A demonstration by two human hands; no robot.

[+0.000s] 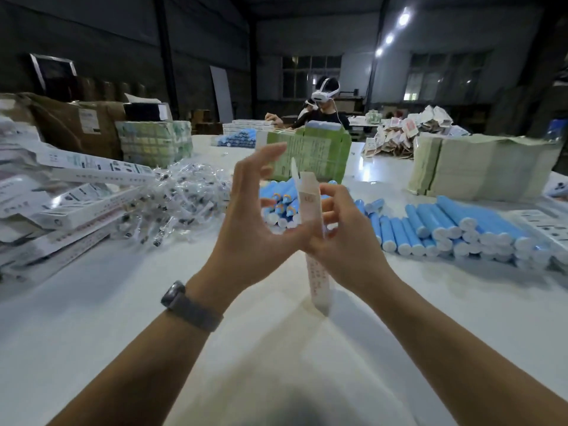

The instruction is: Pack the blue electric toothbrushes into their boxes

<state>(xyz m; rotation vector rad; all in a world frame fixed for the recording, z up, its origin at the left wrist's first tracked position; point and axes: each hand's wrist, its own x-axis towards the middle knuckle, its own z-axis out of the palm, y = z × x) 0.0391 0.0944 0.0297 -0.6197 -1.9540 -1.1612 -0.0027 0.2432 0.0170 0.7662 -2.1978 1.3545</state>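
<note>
A narrow white toothbrush box [319,278] stands upright on the white table [276,348], its top flap open. My right hand [341,238] grips the box around its middle. My left hand [255,216] is beside the box top, fingers spread and loosely bent, its heel against the right hand. Blue electric toothbrushes [445,226] lie stacked on the right. A smaller heap of blue toothbrushes [279,204] sits just behind my hands. What is inside the box is hidden.
Flat and packed white boxes [70,204] pile up at the left beside a heap of clear plastic bags [181,198]. Green cartons [310,155] and paper stacks [479,167] stand behind. A person with a headset [322,109] works across the table.
</note>
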